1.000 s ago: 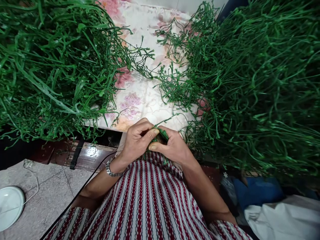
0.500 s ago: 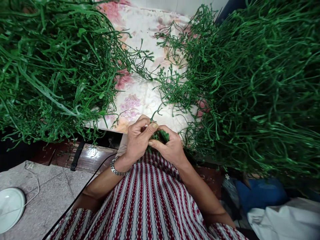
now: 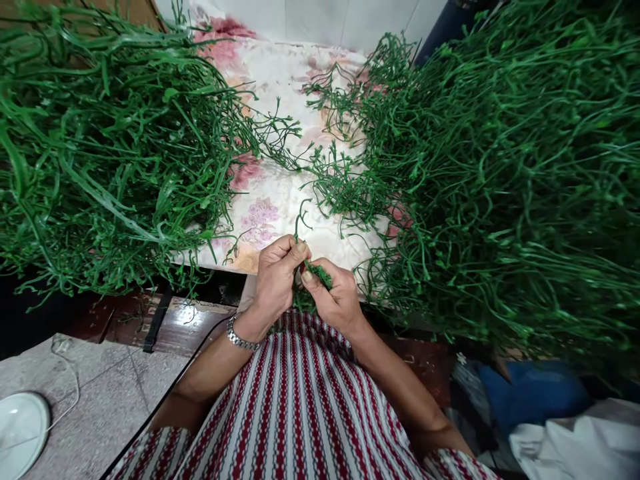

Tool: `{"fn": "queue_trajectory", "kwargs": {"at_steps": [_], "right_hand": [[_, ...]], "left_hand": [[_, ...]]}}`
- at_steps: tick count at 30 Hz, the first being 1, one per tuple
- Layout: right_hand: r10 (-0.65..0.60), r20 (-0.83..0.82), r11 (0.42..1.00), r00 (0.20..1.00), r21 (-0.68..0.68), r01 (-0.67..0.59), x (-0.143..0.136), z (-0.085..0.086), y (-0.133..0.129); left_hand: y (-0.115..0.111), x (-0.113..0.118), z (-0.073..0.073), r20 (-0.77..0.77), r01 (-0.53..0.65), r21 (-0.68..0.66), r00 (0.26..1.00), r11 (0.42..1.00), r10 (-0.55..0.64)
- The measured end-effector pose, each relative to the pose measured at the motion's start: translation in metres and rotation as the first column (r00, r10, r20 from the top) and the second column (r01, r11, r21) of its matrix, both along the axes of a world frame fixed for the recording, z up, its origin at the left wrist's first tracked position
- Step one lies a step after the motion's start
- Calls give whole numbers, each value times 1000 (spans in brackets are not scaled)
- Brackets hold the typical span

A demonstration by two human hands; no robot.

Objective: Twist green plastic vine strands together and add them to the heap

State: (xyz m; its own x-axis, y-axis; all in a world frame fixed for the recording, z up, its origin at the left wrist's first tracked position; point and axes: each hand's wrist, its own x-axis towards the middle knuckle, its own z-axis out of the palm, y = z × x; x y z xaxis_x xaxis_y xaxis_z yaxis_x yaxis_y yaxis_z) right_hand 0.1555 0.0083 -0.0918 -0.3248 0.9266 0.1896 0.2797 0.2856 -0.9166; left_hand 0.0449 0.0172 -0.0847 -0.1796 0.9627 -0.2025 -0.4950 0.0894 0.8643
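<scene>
My left hand is closed, thumb and fingers pinching a thin green plastic-looking plant stem whose curled, forked tip sticks up above the fingers. Close beside it, my right hand is also closed, gripping a small bunch of short green sprigs between thumb and fingers. The two sets of fingertips nearly meet in front of my striped clothing. More green bits show below the hands, over my lap. The stem's lower end is hidden by the fingers.
A large heap of green stems lies left on the flowered tablecloth; another heap fills the right. Loose stems spread between them. A round white lid-like object sits lower left, and white cloth lower right.
The fingers have shifted slightly around the stem, and more of its tip shows above my left hand. The camera view has tilted up a little. Both heaps look the same.
</scene>
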Motion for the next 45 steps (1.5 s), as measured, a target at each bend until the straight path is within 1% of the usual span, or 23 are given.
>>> {"fn": "queue_trajectory", "kwargs": {"at_steps": [3,7,11,12,14,15,16,17,18,19,20,23,26,28,30,32,34,37,39,40,42,43,45], "right_hand": [[-67,70,994,995,92,61,-4,0,-2],[-166,168,968,972,217,127,-6,-1,-2],[-207,212,960,955,231,156,-8,-2,-7],[-195,202,960,960,237,146,-9,-3,-10],[-116,159,960,980,271,69,-11,-2,-16],[-74,136,957,988,288,32,-11,-2,-19],[-33,118,953,992,303,-5,-10,0,-20],[-58,98,954,993,298,26,-7,3,-19],[-97,95,957,991,284,66,-3,6,-17],[-130,90,953,987,285,100,2,10,-14],[-133,92,949,987,299,100,8,15,-10],[-116,62,936,991,341,88,26,26,3],[-132,-86,953,987,264,151,35,29,11],[-122,-180,976,976,154,150,37,27,14],[-129,-217,988,968,55,145,37,24,16],[-135,-166,990,977,10,138,38,23,17],[-112,-39,993,993,37,113,37,25,17],[6,208,992,978,119,-31,32,28,14],[83,398,981,913,129,-145,27,27,12],[89,487,978,869,123,-170,25,26,11],[47,607,979,793,129,-157,22,20,11],[20,627,979,779,147,-143,22,17,11],[-24,591,970,807,210,-125,24,13,13]], "left_hand": [[3,3,-1,-13,-1,-10,1000,1000,1],[5,8,-4,-61,-20,-44,998,999,17],[13,9,-5,-84,-18,-58,996,998,13],[17,8,-4,-81,-23,-65,997,998,18],[26,6,-2,-73,-63,-67,996,996,58],[29,4,-1,-52,-114,-47,992,992,111],[32,4,0,-63,-155,11,986,988,155],[34,3,1,-99,-125,60,986,990,131],[35,3,1,-151,-39,67,987,997,49],[35,3,1,-163,51,38,986,998,-44],[34,2,0,-137,64,21,989,998,-61],[34,-4,0,-53,33,16,998,999,-32],[35,-13,1,-35,29,35,999,999,-28],[36,-15,1,-33,2,39,999,999,-1],[36,-16,1,-28,-36,36,999,999,37],[35,-14,2,-14,-65,43,998,997,66],[35,-12,3,0,-86,57,996,995,86],[37,-8,5,24,-124,79,992,989,123],[39,-4,6,39,-149,88,988,985,146],[40,-3,6,48,-161,92,986,983,157],[41,-2,8,61,-166,97,985,981,161],[42,-3,9,63,-154,105,987,983,148],[41,-6,11,46,-93,126,995,988,88]]}}
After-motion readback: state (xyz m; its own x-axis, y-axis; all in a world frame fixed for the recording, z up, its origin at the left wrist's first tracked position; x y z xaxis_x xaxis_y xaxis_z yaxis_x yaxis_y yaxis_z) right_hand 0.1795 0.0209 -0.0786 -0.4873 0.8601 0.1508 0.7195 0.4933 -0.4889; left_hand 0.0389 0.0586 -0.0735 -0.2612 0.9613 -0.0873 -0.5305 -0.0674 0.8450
